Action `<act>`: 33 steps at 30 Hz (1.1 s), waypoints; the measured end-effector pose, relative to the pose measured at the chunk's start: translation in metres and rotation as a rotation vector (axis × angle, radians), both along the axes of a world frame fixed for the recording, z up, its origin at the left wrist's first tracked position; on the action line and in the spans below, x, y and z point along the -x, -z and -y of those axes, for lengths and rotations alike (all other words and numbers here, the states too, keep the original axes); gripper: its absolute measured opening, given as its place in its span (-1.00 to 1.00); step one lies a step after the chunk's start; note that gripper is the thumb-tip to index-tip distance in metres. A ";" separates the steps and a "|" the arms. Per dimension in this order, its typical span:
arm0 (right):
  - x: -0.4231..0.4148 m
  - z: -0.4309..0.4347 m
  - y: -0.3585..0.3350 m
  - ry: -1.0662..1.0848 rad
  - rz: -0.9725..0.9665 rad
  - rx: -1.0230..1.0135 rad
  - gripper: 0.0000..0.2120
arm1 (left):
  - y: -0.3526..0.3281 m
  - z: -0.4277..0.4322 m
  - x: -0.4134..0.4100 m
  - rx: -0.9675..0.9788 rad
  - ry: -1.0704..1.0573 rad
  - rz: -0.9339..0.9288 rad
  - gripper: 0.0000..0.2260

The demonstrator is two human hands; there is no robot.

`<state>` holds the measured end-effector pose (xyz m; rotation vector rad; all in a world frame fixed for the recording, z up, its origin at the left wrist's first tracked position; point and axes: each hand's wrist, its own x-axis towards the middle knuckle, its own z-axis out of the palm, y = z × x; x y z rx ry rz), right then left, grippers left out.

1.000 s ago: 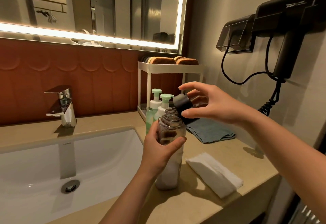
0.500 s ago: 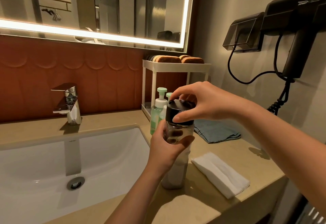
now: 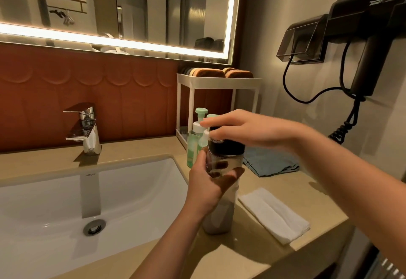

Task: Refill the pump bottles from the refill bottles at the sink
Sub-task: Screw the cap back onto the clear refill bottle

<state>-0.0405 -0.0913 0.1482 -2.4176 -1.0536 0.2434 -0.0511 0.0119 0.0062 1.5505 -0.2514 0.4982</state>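
On the beige counter beside the white sink, a clear refill bottle is standing, with green pump bottles just behind. The left hand is gripping its shoulder and the right hand is clasping the black cap. Holding the bottle upright and turning squarely seems wisest.

pump bottles 2 | refill bottle 1 | cloths 2 | faucet 1

The right hand is blurred and hides part of the pump bottles.
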 end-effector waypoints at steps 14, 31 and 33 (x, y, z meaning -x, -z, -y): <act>0.015 -0.028 0.017 0.432 0.977 0.322 -0.39 | -0.004 0.006 0.006 0.053 -0.012 -0.040 -0.30; 0.016 0.003 -0.009 0.083 0.205 0.191 -0.53 | -0.003 0.002 0.005 0.011 0.034 -0.038 -0.56; 0.016 -0.001 -0.005 0.112 0.310 0.224 -0.49 | -0.004 0.003 0.007 0.021 0.037 -0.032 -0.51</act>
